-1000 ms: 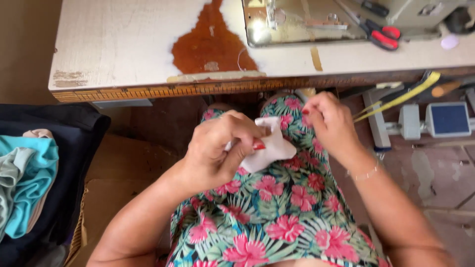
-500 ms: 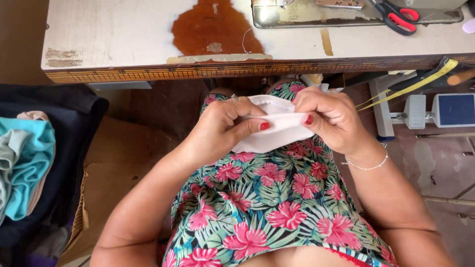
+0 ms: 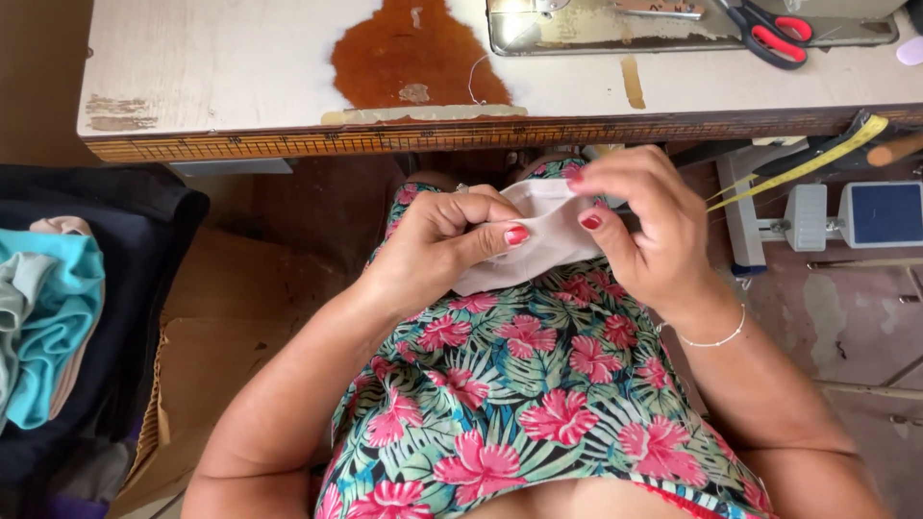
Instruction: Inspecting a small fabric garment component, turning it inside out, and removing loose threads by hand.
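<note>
Cloth piece [image 3: 543, 240] is sitting between both sets of fingers, over the lap — left hand [image 3: 437, 245] pinching one edge, right hand [image 3: 644, 226] the other. Table [image 3: 240, 67] is lying beyond the fingertips — scissors [image 3: 769, 29] resting on it, beyond the right hand.

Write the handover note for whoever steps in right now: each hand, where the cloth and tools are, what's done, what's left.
Left hand: pinching the pale fabric piece over the lap, thumb on top.
Right hand: gripping the same piece at its right edge.
The piece is held between both hands below the table edge, above the floral dress.
Red-handled scissors lie on the table; yellow tape measure hangs on the right; folded teal cloth is on the left.
Done: piece in hand. Left: nothing sewn that I can see.
</note>
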